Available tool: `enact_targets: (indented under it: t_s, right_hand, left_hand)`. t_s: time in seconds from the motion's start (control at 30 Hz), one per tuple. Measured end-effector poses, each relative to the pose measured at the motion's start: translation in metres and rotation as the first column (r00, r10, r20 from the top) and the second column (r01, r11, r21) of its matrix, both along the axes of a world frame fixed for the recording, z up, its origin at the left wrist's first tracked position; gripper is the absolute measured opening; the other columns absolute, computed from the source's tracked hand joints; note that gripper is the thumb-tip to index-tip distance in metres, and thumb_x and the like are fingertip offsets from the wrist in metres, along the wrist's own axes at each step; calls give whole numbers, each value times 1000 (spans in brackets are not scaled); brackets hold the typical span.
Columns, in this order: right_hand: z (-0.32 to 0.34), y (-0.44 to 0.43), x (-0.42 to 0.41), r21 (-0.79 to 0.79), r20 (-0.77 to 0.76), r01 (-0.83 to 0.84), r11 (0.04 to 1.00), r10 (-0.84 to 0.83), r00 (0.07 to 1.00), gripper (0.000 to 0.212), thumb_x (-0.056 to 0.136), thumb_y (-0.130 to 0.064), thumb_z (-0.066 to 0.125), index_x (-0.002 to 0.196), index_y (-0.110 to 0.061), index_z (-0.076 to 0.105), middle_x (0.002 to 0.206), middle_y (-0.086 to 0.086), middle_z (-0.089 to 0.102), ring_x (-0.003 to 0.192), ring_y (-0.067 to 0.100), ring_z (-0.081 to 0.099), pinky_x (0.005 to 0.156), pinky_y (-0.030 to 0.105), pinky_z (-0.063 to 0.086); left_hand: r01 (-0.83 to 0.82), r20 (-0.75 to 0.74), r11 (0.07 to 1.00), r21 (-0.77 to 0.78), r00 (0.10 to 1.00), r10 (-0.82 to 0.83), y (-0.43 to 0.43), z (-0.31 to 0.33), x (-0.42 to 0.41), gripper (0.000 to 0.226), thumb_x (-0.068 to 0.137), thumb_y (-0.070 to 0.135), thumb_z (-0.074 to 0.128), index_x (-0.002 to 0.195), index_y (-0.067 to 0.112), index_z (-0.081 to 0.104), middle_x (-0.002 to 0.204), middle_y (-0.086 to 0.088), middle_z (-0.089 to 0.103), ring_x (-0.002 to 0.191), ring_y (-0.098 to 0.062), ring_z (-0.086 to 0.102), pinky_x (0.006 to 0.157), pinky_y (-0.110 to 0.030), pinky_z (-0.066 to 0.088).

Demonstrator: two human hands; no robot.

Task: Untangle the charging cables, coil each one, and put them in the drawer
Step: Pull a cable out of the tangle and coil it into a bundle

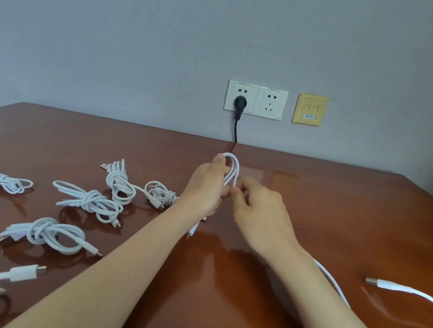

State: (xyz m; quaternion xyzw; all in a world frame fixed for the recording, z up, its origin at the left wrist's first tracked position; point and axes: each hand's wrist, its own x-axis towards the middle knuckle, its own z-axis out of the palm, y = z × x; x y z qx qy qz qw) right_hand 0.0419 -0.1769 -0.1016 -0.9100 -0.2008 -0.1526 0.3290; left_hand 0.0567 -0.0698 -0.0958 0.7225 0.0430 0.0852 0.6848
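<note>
Head view: one white cable, folded into loops, is gripped in my left hand. My right hand pinches its strand just beside the loops. Done, I judge: several knotted bundles lying at the left of the table. Left: this coil, a loose cable at the right, then stowing; drawer not in view. Room: tabletop ahead and rightward carries only that loose cable; far edge meets the wall.

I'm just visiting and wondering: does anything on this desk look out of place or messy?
Nothing looks broken or spilled. The one stray is a loose white cable on the right side of the table, lying uncoiled, while the bundles on the left are tied up. The left hand and right hand hold another looped cable.
</note>
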Motion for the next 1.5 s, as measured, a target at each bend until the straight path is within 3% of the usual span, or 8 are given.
enact_targets:
  t_s: [0.3,0.5,0.63,0.9,1.07,1.2,1.37,1.5]
  right_hand:
    - [1,-3,1,-65,-73,41,997,-46,996,23,95,-25,37,73,-21,40,95,14,61,87,36,51,68,32,33]
    - [3,-5,2,-106,-105,32,994,-43,994,32,94,-23,38,62,-21,35,84,13,54,79,34,48,66,31,31]
    - [5,-8,3,-108,-146,28,994,-44,988,34,92,-22,39,58,-20,36,76,9,49,74,31,45,64,31,32]
    - [2,-6,2,-126,-168,23,992,-45,985,30,95,-29,35,74,-14,50,95,17,61,90,39,55,73,35,41]
    - [3,-5,0,-157,-129,-39,987,19,991,35,98,-34,30,76,-18,54,87,13,62,89,37,56,72,35,40]
    - [2,-6,-1,-233,-101,-75,970,53,994,35,98,-38,32,78,-20,54,80,4,57,89,33,55,70,34,37]
    - [4,-5,-3,-261,-87,-91,961,70,994,26,99,-36,34,79,-27,49,90,4,61,97,32,55,70,32,33]
    - [4,-7,-1,-249,-72,-78,965,62,995,31,99,-40,32,83,-25,53,94,6,64,98,32,55,72,33,34]
  left_hand:
    - [149,22,986,79,988,-151,-1,-1,-5,42,103,32,22,87,6,52,41,4,26,28,-9,16,37,-12,12]
    - [-34,174,880,473,983,-56,-6,-3,-9,46,103,30,24,61,13,35,55,3,39,53,-16,37,53,-31,25]
    - [-86,197,752,653,979,-59,-8,-6,-9,37,102,34,20,81,13,42,93,-12,58,92,-29,52,74,-32,34]
    - [-106,184,595,796,980,-71,-1,-10,-5,46,99,45,25,111,11,52,103,-14,63,97,-35,57,83,-42,45]
    - [-140,200,688,713,980,-8,0,-4,-6,41,101,39,26,100,11,56,98,-13,63,96,-34,56,82,-39,43]
    - [-147,179,836,529,982,60,8,-5,-1,36,102,35,27,74,21,47,68,1,57,62,-23,57,60,-28,43]
    - [-125,75,953,276,991,108,12,-5,-2,36,103,30,28,82,12,51,57,6,64,34,-5,55,39,-14,45]
    - [-57,24,974,-219,998,64,11,5,-1,34,103,30,28,87,7,48,52,-2,67,48,-11,66,47,-20,54]
